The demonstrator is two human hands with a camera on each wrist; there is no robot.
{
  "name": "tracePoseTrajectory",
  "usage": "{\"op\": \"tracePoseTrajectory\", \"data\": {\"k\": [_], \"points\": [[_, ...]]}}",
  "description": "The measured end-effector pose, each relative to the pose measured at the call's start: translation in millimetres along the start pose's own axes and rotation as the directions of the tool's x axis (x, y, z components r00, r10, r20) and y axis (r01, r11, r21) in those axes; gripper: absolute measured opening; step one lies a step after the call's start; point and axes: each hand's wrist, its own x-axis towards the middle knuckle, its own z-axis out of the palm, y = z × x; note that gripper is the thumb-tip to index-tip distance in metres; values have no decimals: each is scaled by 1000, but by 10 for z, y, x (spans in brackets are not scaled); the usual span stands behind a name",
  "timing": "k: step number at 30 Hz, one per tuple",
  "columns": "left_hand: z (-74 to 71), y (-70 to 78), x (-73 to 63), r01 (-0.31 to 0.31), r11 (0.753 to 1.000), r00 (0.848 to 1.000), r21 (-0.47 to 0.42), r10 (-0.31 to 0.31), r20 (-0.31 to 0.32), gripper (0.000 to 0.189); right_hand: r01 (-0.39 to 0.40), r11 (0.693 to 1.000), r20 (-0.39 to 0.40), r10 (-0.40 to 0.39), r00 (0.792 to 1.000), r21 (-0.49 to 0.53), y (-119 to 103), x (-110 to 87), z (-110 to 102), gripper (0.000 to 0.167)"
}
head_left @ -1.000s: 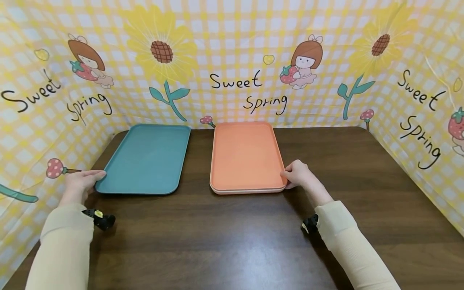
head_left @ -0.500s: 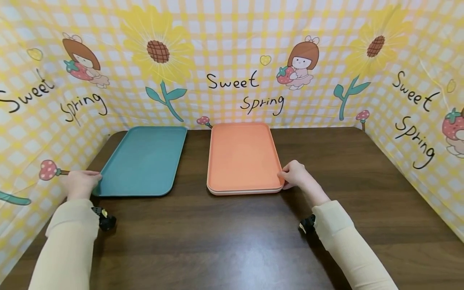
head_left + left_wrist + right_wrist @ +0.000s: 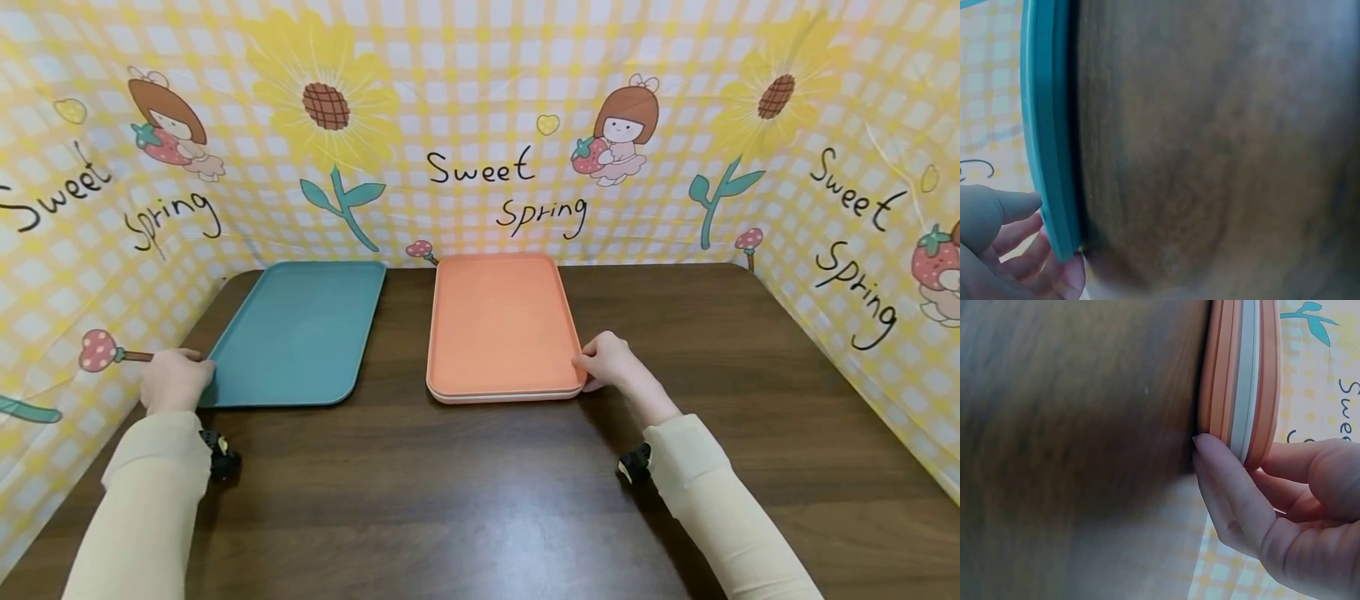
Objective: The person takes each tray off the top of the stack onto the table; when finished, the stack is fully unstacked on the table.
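Observation:
A teal rectangular tray [image 3: 300, 333] lies at the left of the table. My left hand [image 3: 176, 379] grips its near left corner; in the left wrist view the thumb [image 3: 1019, 205] is on the rim and fingers curl beneath the edge. To the right lies a stack of trays, with an orange tray [image 3: 504, 325] on top. Its side shows a white tray [image 3: 1244, 381] between orange layers. My right hand [image 3: 613, 360] pinches the stack's near right corner, thumb at the upper rim and fingers [image 3: 1235, 481] under the lowest edge.
Both trays stand toward the back of a dark wooden table [image 3: 420, 500]. A yellow checked cloth [image 3: 480, 100] with printed flowers and figures hangs along the back and both sides. A strip of bare table separates the teal tray from the stack.
My left hand has turned at the teal tray's corner and its forearm has swung slightly right. The right hand keeps its hold on the stack. The head view has shifted a little.

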Motion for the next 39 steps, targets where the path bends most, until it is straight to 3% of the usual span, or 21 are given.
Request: {"op": "tracePoseTrajectory", "data": {"k": [5, 11, 16, 22, 28, 33, 39], "points": [[-30, 88, 1, -24, 998, 999, 65, 22, 29, 61, 1, 1000, 1, -1, 1000, -2, -3, -5, 0, 24], [-37, 236, -41, -60, 998, 994, 29, 57, 94, 85, 10, 1000, 3, -10, 1000, -4, 11, 0, -1, 24], [-14, 476, -116, -111, 994, 981, 27, 105, 160, 98, 6, 1000, 14, -6, 1000, -13, 14, -6, 7, 24], [89, 895, -323, -218, 976, 955, 16, 210, 211, 102, -5, 1000, 29, 5, 1000, -18, -16, -20, -8, 24], [234, 1274, -535, -312, 950, 909, 5, 297, 293, 109, -12, 1000, 32, 12, 999, -16, -33, -15, -22, 24], [336, 1473, -676, -342, 939, 884, -25, 330, 332, 110, -13, 1000, 30, 14, 999, -28, -34, -14, -32, 25], [431, 1614, -794, -358, 932, 865, -62, 356, 353, 108, 6, 1000, 33, -6, 999, -11, -36, -22, -34, 25]]}}
